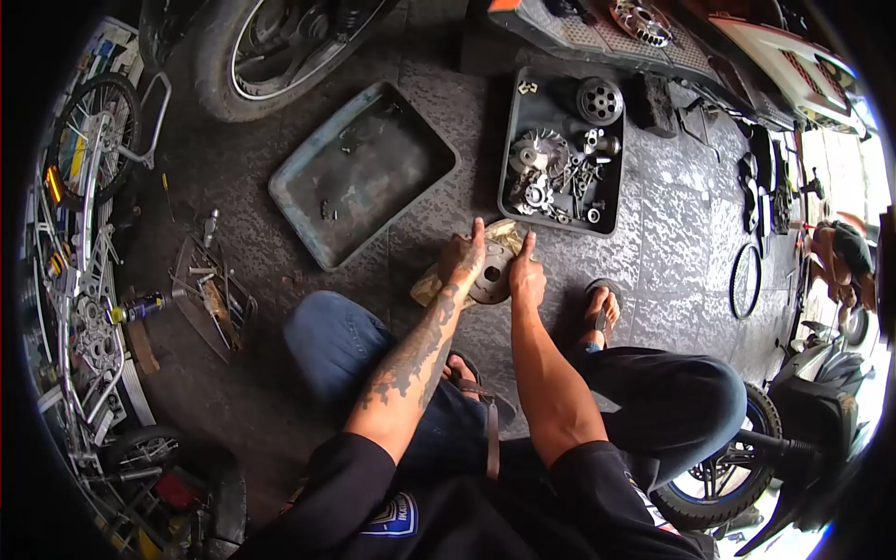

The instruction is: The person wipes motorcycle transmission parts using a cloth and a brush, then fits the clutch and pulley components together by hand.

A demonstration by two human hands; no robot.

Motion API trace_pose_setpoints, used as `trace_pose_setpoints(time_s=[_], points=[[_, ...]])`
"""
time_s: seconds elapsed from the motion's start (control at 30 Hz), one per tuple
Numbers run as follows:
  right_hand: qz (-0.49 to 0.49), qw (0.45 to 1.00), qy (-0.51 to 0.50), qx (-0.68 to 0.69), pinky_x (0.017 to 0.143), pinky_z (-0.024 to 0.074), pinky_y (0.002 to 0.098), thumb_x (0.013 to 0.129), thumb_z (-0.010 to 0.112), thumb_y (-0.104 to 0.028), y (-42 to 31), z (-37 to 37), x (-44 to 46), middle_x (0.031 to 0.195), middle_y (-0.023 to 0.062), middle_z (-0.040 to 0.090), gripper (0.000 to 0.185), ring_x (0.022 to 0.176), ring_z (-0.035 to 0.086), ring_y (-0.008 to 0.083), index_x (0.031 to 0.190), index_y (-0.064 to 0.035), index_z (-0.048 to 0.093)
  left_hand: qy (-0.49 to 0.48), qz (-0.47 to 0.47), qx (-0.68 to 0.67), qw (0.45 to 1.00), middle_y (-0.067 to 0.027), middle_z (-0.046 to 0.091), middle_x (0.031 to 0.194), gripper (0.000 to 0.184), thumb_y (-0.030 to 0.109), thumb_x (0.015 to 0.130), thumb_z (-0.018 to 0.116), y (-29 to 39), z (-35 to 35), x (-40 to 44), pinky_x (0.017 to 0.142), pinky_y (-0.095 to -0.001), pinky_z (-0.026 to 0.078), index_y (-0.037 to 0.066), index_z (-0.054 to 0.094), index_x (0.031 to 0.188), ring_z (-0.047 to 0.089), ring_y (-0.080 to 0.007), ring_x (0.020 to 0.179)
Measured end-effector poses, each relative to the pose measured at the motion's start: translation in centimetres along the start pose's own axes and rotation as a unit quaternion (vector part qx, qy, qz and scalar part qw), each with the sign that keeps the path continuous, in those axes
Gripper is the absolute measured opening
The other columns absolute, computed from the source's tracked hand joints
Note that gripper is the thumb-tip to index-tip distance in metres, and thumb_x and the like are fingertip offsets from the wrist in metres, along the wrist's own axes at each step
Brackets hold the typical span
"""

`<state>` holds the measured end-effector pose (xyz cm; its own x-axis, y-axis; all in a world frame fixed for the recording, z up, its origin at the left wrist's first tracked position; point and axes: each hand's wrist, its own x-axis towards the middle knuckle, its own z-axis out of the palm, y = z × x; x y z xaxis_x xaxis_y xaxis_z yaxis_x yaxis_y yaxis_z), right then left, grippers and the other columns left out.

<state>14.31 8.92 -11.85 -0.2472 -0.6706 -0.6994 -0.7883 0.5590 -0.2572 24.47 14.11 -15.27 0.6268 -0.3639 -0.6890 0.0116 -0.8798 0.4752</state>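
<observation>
Both hands grip a round metal disc [486, 290] with a dark hole in its middle, held low in front of me. My left hand [460, 259] closes around its left side, thumb pointing up and away. On the opposite edge, my right hand [527, 278] is closed in the same way. A crumpled yellowish cloth [426, 288] shows behind and beside the disc, partly covered by my left hand. The fingers under the disc are hidden.
Ahead lies a dark tray [291, 221] with a few small bits. Right of it, a second tray [611, 227] holds a finned fan wheel [539, 152], a round drum [599, 101] and several metal parts. Tools [213, 227] lie left; a motorcycle wheel [213, 70] stands beyond.
</observation>
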Motion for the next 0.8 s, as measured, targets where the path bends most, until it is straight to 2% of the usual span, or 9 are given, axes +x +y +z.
trace_pose_setpoints(time_s=[0.2,0.33,0.4,0.47,0.5,0.57,0.67,0.73,0.8], points=[[-0.003,1.000,0.028,0.005,0.093,0.0433,0.0476,0.084,0.020,-0.077,-0.7,-0.1,-0.7,0.113,0.0290,0.061,0.099,0.109,0.058,0.0417,0.106,0.0080,0.065,-0.008,-0.033,-0.023,0.999,-0.0306,0.061,0.107,0.082,0.066,0.089,0.027,0.7,-0.2,0.2,0.093,-0.0482,0.043,-0.006,0.063,0.105,0.057,-0.0440,0.107],[-0.019,1.000,0.023,-0.004,0.091,0.0442,0.0481,0.086,0.021,-0.074,1.0,0.7,0.0,0.115,0.0284,0.059,0.093,0.105,0.059,0.0421,0.104,0.0057,0.066,0.056,0.058,0.050,0.995,-0.0274,0.062,0.108,0.079,0.064,0.090,0.027,-3.7,2.5,1.0,0.091,-0.0481,0.044,-0.004,0.065,0.102,0.057,-0.0445,0.105],[-0.015,1.000,0.015,-0.007,0.091,0.0447,0.0484,0.087,0.022,-0.072,0.6,0.9,0.2,0.115,0.0273,0.059,0.091,0.104,0.059,0.0426,0.105,0.0054,0.066,0.039,-0.029,0.009,0.999,-0.0276,0.062,0.107,0.076,0.063,0.090,0.028,-0.3,0.2,-0.6,0.090,-0.0475,0.044,-0.002,0.066,0.101,0.057,-0.0447,0.104],[-0.006,1.000,0.000,-0.023,0.090,0.0448,0.0486,0.088,0.023,-0.070,0.7,1.0,0.2,0.115,0.0268,0.059,0.088,0.104,0.059,0.0424,0.105,0.0049,0.066,0.065,-0.014,0.027,0.997,-0.0265,0.062,0.107,0.072,0.062,0.090,0.031,-2.5,1.3,1.0,0.087,-0.0481,0.045,0.001,0.066,0.103,0.059,-0.0446,0.099],[0.001,0.999,-0.003,-0.034,0.090,0.0449,0.0489,0.089,0.024,-0.068,0.1,1.1,0.5,0.115,0.0263,0.059,0.086,0.104,0.059,0.0422,0.105,0.0045,0.066,0.098,0.107,0.116,0.983,-0.0267,0.063,0.102,0.070,0.061,0.090,0.033,-2.9,1.4,1.5,0.084,-0.0487,0.046,0.001,0.067,0.098,0.060,-0.0447,0.096],[-0.017,1.000,-0.007,-0.024,0.089,0.0452,0.0494,0.090,0.026,-0.066,0.9,1.2,0.6,0.114,0.0259,0.059,0.082,0.103,0.059,0.0424,0.105,0.0038,0.066,0.119,0.213,0.207,0.948,-0.0270,0.064,0.098,0.069,0.061,0.089,0.035,-3.7,2.2,0.7,0.081,-0.0494,0.046,0.001,0.068,0.093,0.060,-0.0448,0.093],[-0.059,0.998,-0.005,-0.006,0.087,0.0459,0.0503,0.092,0.027,-0.061,0.6,1.7,1.6,0.113,0.0252,0.058,0.075,0.100,0.060,0.0428,0.104,0.0018,0.067,0.164,0.094,0.038,0.981,-0.0280,0.063,0.089,0.067,0.059,0.089,0.039,-2.0,2.0,0.5,0.077,-0.0509,0.046,-0.001,0.068,0.081,0.060,-0.0450,0.088],[-0.061,0.998,-0.007,-0.007,0.086,0.0463,0.0508,0.093,0.028,-0.058,1.1,1.9,1.8,0.113,0.0247,0.058,0.071,0.098,0.060,0.0429,0.103,0.0007,0.067,0.195,0.011,0.043,0.980,-0.0298,0.061,0.083,0.069,0.058,0.089,0.040,-0.3,1.6,-0.7,0.077,-0.0506,0.045,-0.004,0.066,0.074,0.059,-0.0452,0.089],[-0.084,0.996,0.007,0.018,0.087,0.0449,0.0517,0.093,0.027,-0.060,1.1,1.9,1.6,0.104,0.0289,0.061,0.076,0.098,0.059,0.0457,0.103,0.0047,0.065,0.175,0.043,0.058,0.982,-0.0300,0.062,0.087,0.069,0.059,0.088,0.041,-1.1,1.8,-0.9,0.079,-0.0501,0.045,-0.004,0.067,0.079,0.058,-0.0459,0.091]])
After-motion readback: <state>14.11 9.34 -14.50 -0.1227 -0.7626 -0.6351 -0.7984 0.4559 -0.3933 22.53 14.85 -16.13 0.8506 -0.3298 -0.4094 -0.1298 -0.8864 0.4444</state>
